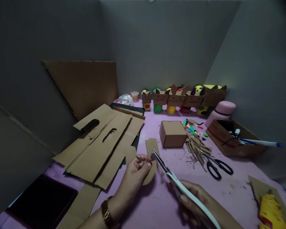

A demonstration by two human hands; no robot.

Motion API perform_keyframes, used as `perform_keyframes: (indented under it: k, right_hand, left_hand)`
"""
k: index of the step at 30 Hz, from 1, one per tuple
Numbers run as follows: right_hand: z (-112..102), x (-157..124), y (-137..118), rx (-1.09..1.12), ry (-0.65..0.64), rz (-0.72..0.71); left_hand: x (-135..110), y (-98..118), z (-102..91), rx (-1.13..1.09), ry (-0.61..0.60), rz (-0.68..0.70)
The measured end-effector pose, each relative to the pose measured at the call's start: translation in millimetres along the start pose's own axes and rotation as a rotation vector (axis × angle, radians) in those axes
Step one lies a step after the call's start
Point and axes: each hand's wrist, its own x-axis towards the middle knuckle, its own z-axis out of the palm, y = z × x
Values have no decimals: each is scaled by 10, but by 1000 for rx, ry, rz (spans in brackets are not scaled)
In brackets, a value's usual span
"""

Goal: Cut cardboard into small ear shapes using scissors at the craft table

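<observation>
My left hand point(134, 173) is closed, pinching a small brown cardboard cutout point(152, 149) above the pink table point(157, 194). My right hand point(195, 198) grips white-handled scissors point(173, 178). Their blades are parted and the tips touch the cutout's edge just beside my left fingertips. A gold watch point(107, 213) circles my left wrist.
Flattened cardboard sheets point(102, 143) lie at left, with a dark tablet point(41, 203) at near left. A small cardboard box point(173, 133), cardboard strips point(197, 149), black scissors point(216, 167) and an open box with pens point(233, 136) lie to the right. Cardboard-faced figures point(178, 100) line the back wall.
</observation>
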Motion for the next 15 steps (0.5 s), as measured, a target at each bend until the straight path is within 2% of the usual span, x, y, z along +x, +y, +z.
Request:
perform_keyframes:
  k: [5, 7, 11, 15]
  right_hand:
    - [-73, -38, 41, 134, 15, 21]
    - [-94, -65, 57, 169, 13, 47]
    - [-107, -71, 91, 193, -76, 98]
    - [-68, -44, 55, 237, -52, 45]
  left_hand:
    - [-30, 32, 26, -8, 58, 101]
    - [-32, 38, 23, -33, 64, 112]
    - [11, 11, -11, -108, 94, 121]
    - [73, -12, -40, -221, 171, 97]
